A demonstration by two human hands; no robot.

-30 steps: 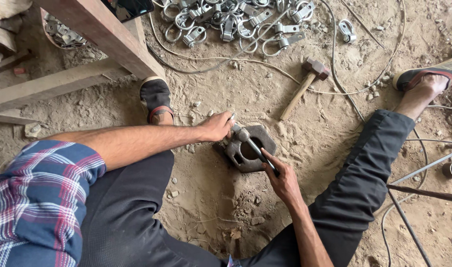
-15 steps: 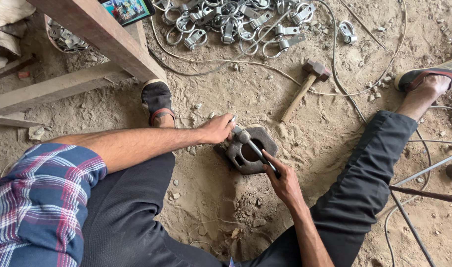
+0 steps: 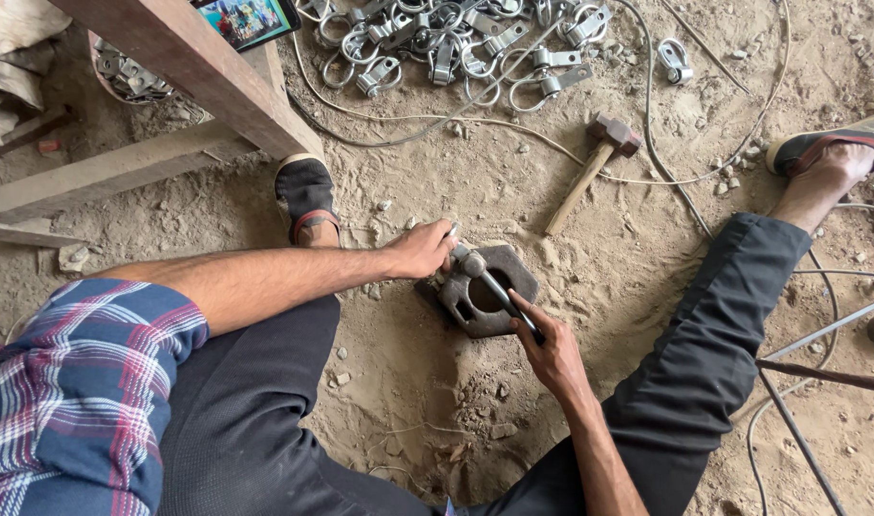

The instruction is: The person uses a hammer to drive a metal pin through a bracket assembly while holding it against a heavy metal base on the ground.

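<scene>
A heavy hexagonal iron block (image 3: pixel 509 272) with a round hole lies on the dirt floor between my legs. My left hand (image 3: pixel 420 250) pinches a small metal piece (image 3: pixel 450 232) at the block's upper left edge. My right hand (image 3: pixel 552 352) is closed on a dark metal rod (image 3: pixel 499 291) whose rounded tip rests on the block next to that piece.
A wooden-handled hammer (image 3: pixel 590 162) lies beyond the block. A heap of metal clamps (image 3: pixel 456 38) and loose wire (image 3: pixel 647 115) sit farther back. A wooden bench frame (image 3: pixel 189 67) stands at left by my sandalled foot (image 3: pixel 306 196). Thin rods (image 3: pixel 800 334) lie at right.
None apart from a slight shift of the view; both hands stay on the piece and the rod at the block.
</scene>
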